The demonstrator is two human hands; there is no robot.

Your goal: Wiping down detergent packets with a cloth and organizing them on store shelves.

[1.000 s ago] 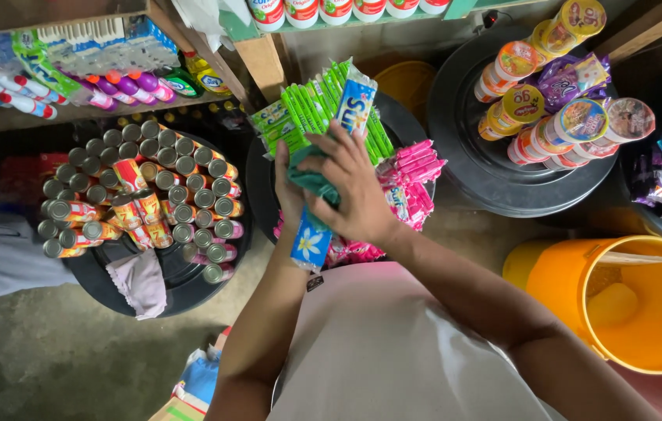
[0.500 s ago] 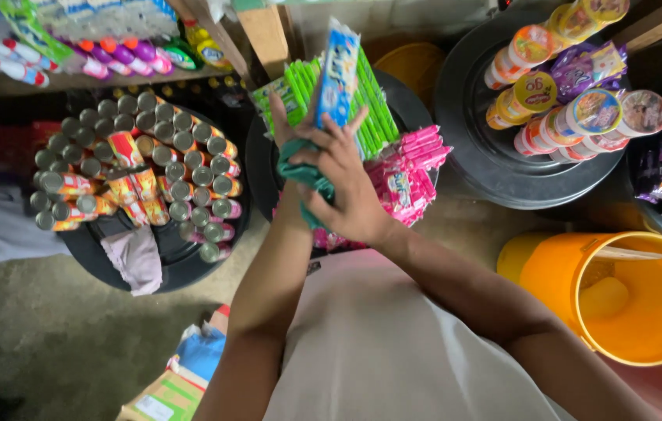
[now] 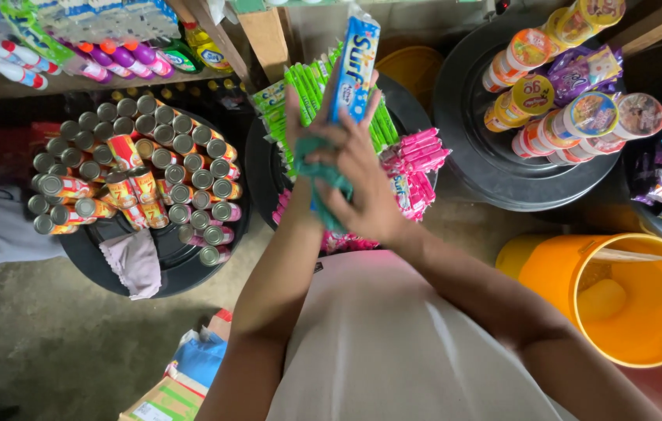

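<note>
- Up goes the long blue-and-white plastic sachet pack point(image 3: 354, 66): half a second ago it stood lower over the green packs, now its top end reaches the shelf edge at the top of the view, and both hands have lifted with it.
- Left hand point(image 3: 305, 132), fingers upright and closed round the pack's lower part, is holding it above the black round tray of green stick packs point(image 3: 309, 93).
- Right hand point(image 3: 362, 183) lies across the left, closed over a crumpled teal cloth point(image 3: 317, 173) pressed against the pack's lower end and the left palm.
- Step in hand, by my reading: wiping the pack down with the cloth while it is held clear of the display.
- Next move would call for the cloth to run along the pack's length, left hand firm so the thin plastic does not buckle.
- Long axis: nearly upright in view, tilted slightly right at the top; the top end points away from the person toward the shelf, the bottom end is buried in the two hands.
- Around them: pink stick packs point(image 3: 417, 160) at the tray's right edge, a black tray of tin cans point(image 3: 144, 168) to the left, an orange plastic bucket point(image 3: 619, 300) at lower right.
</note>
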